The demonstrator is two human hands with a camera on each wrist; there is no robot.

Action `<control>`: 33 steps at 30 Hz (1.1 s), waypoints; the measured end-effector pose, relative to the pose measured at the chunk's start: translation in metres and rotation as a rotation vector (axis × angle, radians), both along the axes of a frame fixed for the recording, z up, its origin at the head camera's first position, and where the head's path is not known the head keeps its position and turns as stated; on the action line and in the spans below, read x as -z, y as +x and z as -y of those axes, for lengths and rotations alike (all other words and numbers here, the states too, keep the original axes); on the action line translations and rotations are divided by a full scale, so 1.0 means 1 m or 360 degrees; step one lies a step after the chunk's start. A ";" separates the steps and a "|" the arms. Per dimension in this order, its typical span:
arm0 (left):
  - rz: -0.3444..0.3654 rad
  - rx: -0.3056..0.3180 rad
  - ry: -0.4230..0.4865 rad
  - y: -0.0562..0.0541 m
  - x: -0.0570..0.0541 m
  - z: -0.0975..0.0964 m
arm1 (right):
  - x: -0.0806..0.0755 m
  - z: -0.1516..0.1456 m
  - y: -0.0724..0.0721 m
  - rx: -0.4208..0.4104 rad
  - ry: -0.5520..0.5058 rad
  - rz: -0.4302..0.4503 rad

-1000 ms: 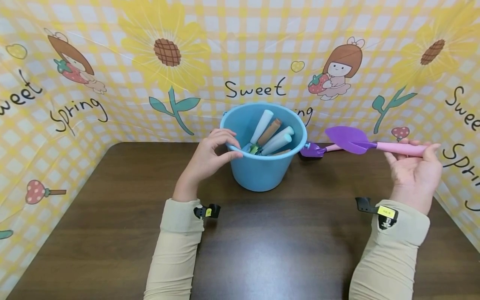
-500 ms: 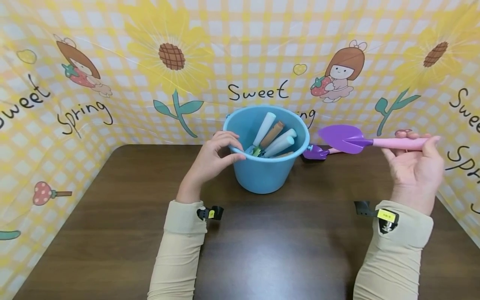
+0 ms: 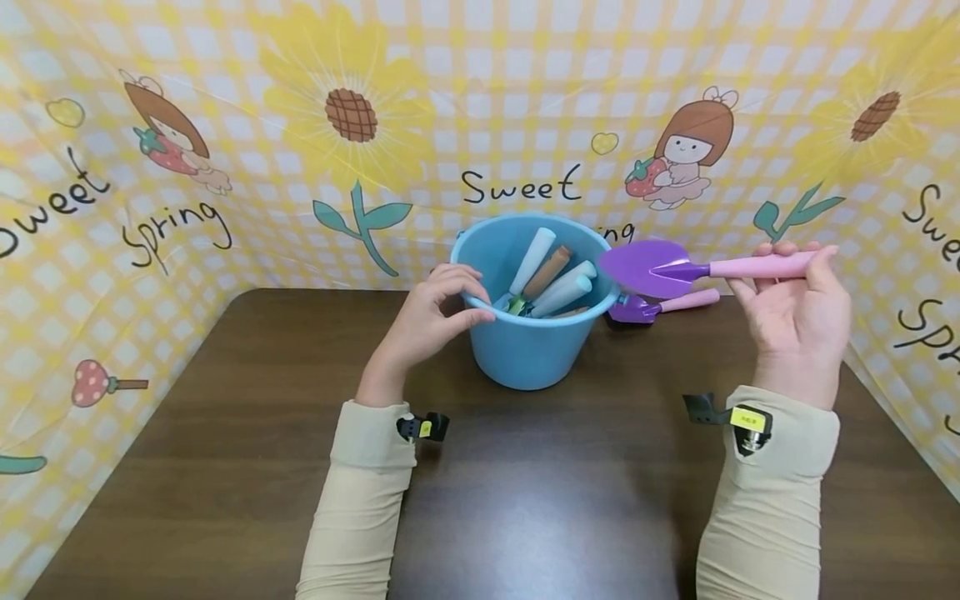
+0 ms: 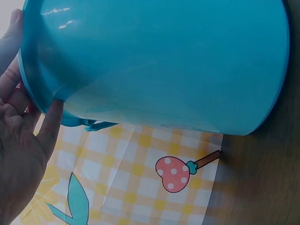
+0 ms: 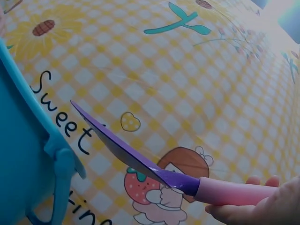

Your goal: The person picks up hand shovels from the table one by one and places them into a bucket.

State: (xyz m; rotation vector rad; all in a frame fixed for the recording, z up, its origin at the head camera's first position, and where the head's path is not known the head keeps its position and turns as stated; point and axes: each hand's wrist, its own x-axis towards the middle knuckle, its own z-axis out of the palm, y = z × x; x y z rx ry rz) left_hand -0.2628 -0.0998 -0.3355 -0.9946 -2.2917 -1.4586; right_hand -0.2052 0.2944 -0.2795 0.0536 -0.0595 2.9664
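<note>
A blue bucket [image 3: 528,354] stands upright near the back of the table, holding several tools with pale blue handles [image 3: 564,293] and a brown handle [image 3: 547,271]. My left hand [image 3: 427,321] grips its rim at the left, thumb outside and fingers over the edge. In my right hand [image 3: 798,321] is a trowel [image 3: 652,268] with a purple blade and a pink handle; the fingers and thumb hold the handle. Its blade points left, raised by the bucket's right rim. The right wrist view shows the trowel's blade [image 5: 126,152] edge-on, apart from the bucket [image 5: 23,154].
Behind the bucket's right side lies a second purple tool [image 3: 633,310] with a pink handle, partly hidden by the raised trowel. A yellow checked cloth [image 3: 465,100] with printed flowers walls the back and sides of the brown table [image 3: 525,483].
My right hand has moved left with the trowel, bringing its blade to the bucket's right rim. The left hand keeps its grip on the rim, and the view has shifted slightly.
</note>
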 end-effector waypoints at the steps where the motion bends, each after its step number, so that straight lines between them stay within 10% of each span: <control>1: -0.0002 -0.0002 -0.0002 0.000 0.000 0.000 | -0.001 0.002 -0.001 -0.0005 0.0022 -0.0007; 33: -0.0018 0.0018 0.0006 -0.001 0.000 0.000 | -0.061 0.074 -0.061 -0.0199 0.0526 0.0244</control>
